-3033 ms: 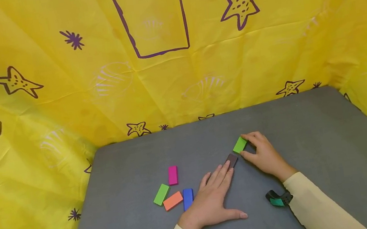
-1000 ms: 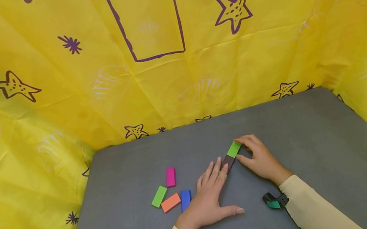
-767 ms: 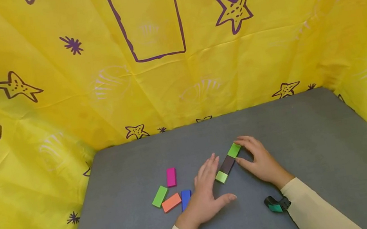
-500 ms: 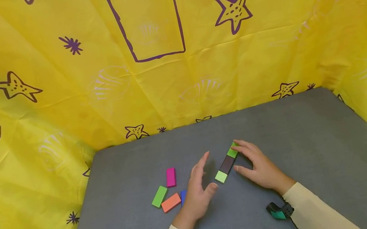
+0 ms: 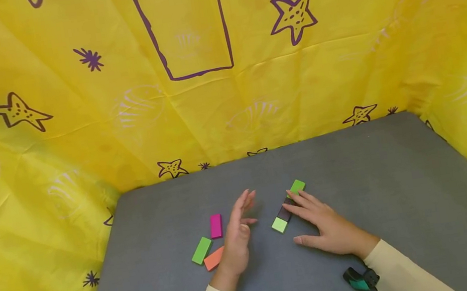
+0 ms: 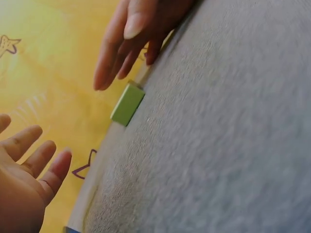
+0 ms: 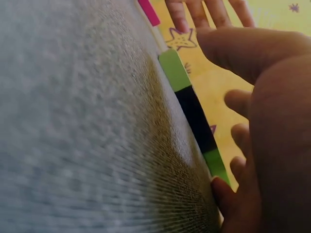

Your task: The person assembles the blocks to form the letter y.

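Observation:
Three blocks lie end to end in a slanted row: a light green block [image 5: 279, 225] at the near end, a dark brown block [image 7: 196, 116] in the middle and a green block [image 5: 298, 185] at the far end. My right hand [image 5: 329, 224] is over the row with spread fingers, its fingertips overlapping the dark and green blocks in the head view. To the left of the row, my left hand [image 5: 236, 245] is held with its palm turned toward the row and nothing in it.
Left of my left hand lie a magenta block [image 5: 216, 226], another green block [image 5: 201, 250] and an orange block [image 5: 214, 258]. A blue block [image 6: 71, 230] shows only as a corner in the left wrist view. Yellow patterned cloth [image 5: 207, 119] walls the grey table [image 5: 379, 184].
The far green block was slid against the dark block. My left hand then lifted off the row and moved left, uncovering the light green block. My right hand let go and shifted nearer.

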Demonstrator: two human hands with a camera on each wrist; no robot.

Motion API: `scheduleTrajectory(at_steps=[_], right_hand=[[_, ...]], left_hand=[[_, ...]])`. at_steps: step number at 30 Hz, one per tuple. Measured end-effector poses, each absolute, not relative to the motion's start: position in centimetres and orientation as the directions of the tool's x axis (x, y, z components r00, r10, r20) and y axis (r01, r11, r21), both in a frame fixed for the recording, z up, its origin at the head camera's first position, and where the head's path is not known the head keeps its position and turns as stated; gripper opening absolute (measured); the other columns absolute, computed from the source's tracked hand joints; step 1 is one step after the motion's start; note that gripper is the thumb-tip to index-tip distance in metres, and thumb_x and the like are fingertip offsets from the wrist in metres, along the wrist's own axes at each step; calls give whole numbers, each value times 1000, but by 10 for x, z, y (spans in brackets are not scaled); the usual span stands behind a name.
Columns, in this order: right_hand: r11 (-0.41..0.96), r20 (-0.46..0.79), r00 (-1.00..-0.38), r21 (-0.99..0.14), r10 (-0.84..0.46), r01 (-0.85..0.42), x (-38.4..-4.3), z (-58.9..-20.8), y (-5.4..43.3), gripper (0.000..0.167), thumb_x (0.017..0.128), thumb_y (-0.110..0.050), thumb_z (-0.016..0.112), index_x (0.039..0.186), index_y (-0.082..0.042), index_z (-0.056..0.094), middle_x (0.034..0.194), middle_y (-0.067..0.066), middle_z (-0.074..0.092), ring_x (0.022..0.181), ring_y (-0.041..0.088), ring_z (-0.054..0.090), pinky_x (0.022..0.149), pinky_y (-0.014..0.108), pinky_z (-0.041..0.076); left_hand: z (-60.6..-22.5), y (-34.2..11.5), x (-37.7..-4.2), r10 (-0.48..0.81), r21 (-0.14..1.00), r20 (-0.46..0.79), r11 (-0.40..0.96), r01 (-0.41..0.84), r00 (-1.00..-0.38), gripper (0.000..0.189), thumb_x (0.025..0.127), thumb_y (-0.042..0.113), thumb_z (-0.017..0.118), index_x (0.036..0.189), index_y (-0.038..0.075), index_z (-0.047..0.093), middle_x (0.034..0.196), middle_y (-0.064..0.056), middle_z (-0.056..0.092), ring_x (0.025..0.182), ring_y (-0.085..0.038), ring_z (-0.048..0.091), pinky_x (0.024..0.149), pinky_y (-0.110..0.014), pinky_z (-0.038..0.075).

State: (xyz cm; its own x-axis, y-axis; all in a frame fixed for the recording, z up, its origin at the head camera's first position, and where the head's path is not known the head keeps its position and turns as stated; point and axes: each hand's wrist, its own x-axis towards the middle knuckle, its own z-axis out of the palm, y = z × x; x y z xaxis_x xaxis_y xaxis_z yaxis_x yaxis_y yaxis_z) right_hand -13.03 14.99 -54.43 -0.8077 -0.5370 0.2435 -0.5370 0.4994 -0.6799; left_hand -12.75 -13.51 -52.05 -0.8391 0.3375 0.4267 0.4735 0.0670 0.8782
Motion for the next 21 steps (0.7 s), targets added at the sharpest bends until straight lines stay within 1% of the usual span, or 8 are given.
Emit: scheduleTrajectory(at_steps=[4, 8, 10, 11, 14, 17, 19, 21], right_hand=[[504, 197, -784, -668, -589, -547, -124, -545, 148, 78, 100, -50, 78, 167, -26, 48, 180, 2, 21, 164, 36, 11, 110, 83, 27], [492, 192, -757, -656, -625, -573, -120, -545, 147, 78, 101, -52, 77, 168, -27, 47, 180, 2, 20, 165, 35, 10, 111, 81, 29], [485, 195, -747, -652, -636, -583, -120, -545, 147, 78, 101, -53, 76, 168, -27, 46, 180, 3, 20, 165, 35, 9, 112, 81, 28], [485, 194, -744, -649, -640, -586, -120, -545, 147, 78, 101, -54, 76, 168, -27, 46, 180, 3, 20, 165, 34, 9, 112, 80, 28], [480, 181, -734, -651, -654, -588, -120, -544, 147, 78, 101, -56, 75, 167, -27, 47, 180, 2, 20, 165, 34, 8, 114, 79, 26], [473, 169, -727, -657, -666, -586, -119, -543, 148, 76, 100, -57, 75, 166, -27, 50, 180, 1, 19, 165, 34, 8, 116, 77, 24], [470, 166, -722, -657, -672, -589, -119, -543, 148, 76, 100, -58, 74, 165, -27, 51, 180, 2, 20, 165, 34, 8, 116, 77, 24], [472, 166, -718, -651, -676, -594, -120, -543, 148, 76, 100, -59, 74, 165, -26, 52, 180, 3, 20, 165, 34, 8, 116, 76, 25]], left_hand=[[-519, -143, -131, 320, 868, 447, 70, 491, -835, 81, 115, 62, 28, 171, 4, 26, 167, -18, 43, 145, -57, 40, 100, -55, 50], [-515, -153, -136, 285, 861, 469, 63, 505, -836, 81, 116, 61, 27, 170, 1, 27, 165, -27, 43, 145, -55, 40, 99, -52, 51], [-514, -159, -139, 263, 858, 477, 66, 509, -839, 82, 116, 61, 27, 169, 0, 28, 164, -29, 44, 146, -54, 40, 99, -50, 51], [-513, -162, -141, 254, 857, 479, 72, 511, -840, 81, 116, 62, 27, 169, 0, 29, 164, -28, 45, 146, -50, 42, 99, -50, 51], [-512, -172, -145, 222, 852, 488, 86, 516, -844, 82, 116, 62, 26, 168, -1, 31, 162, -26, 47, 145, -45, 45, 97, -48, 51], [-511, -182, -149, 192, 848, 497, 100, 521, -846, 80, 116, 59, 26, 167, -3, 33, 160, -29, 48, 142, -47, 46, 97, -47, 51], [-510, -189, -151, 167, 849, 499, 101, 518, -850, 79, 117, 57, 27, 166, -4, 33, 158, -32, 48, 140, -52, 44, 96, -48, 50], [-508, -197, -153, 139, 855, 493, 108, 508, -859, 77, 117, 56, 28, 166, -3, 34, 158, -33, 48, 141, -54, 42, 97, -49, 48]])
